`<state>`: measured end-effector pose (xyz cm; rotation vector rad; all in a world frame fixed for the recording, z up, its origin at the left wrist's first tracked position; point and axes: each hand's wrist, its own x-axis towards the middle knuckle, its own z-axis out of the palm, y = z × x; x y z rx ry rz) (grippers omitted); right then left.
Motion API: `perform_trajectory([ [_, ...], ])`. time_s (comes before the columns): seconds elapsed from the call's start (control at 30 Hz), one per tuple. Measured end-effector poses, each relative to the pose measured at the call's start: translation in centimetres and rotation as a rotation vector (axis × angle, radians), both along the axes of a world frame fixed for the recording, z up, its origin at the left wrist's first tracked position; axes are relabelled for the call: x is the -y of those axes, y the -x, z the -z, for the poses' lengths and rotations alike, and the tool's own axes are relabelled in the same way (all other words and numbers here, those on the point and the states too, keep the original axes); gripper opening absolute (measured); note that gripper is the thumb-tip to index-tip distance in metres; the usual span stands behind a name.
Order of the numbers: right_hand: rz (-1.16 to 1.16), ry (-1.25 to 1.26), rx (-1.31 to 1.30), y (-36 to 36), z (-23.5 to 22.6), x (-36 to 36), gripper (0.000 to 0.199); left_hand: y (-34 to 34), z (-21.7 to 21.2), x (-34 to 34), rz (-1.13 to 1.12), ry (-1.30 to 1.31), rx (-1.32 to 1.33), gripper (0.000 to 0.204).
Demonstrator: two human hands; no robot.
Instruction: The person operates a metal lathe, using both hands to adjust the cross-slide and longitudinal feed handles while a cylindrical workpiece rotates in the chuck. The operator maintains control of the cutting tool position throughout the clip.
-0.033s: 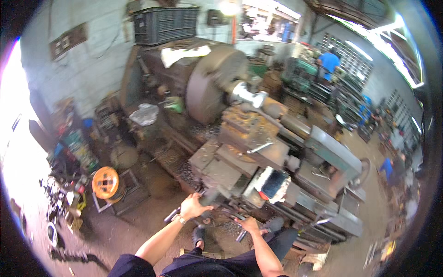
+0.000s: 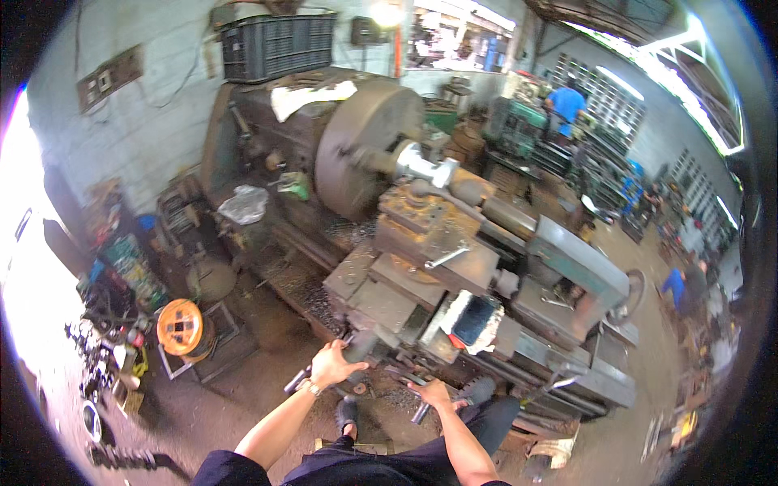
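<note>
The left hand (image 2: pixel 334 364) lies across a dark crank handle (image 2: pixel 297 381) at the front of the lathe, thumb spread wide; whether its fingers are closed underneath I cannot tell. The right hand (image 2: pixel 435 394) is curled over a second control handle (image 2: pixel 420 414) just beside it. A slip or an overturn of either one could run the slides too far, as a loose hold would make likely.

Just beyond the hands, a dark flat device (image 2: pixel 476 321) lies on a pale cloth (image 2: pixel 491 337) on the machine; a jolt could slide both off. Farther in, a wrench (image 2: pixel 446 257) lies loose on the carriage (image 2: pixel 466 271), near the rusty tool post (image 2: pixel 421 217) (an awkward perch), and vibration could shake it down.

Past that, the shiny workpiece (image 2: pixel 415 162) sits in line with the big chuck (image 2: pixel 356 158); if it is poorly clamped, it could shift under load. Metal chips (image 2: pixel 312 301) beneath the slides could cut bare skin.
</note>
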<state>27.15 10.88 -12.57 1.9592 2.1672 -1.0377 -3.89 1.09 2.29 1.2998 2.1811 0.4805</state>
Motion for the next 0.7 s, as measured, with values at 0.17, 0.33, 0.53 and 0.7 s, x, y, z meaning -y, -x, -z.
perform_trajectory([
  [0.17, 0.071, 0.105, 0.001, -0.3, 0.8, 0.1, 0.080, 0.0, -0.4, -0.2, 0.017, -0.002, -0.021, 0.093],
  [0.33, 0.058, 0.060, -0.278, -2.7, 3.7, -0.2, 0.034, -0.4, 1.1, 1.2, -0.006, -0.256, 0.026, 0.083],
  [0.53, 0.015, -0.168, -0.188, -1.2, 7.7, -1.2, 0.050, -0.4, 2.5, 1.7, -0.130, -0.147, 0.056, 0.092],
  [0.7, -0.078, -0.173, -0.217, 2.1, 6.6, -0.9, 0.051, -0.5, 2.8, 0.3, -0.114, -0.148, 0.069, 0.093],
])
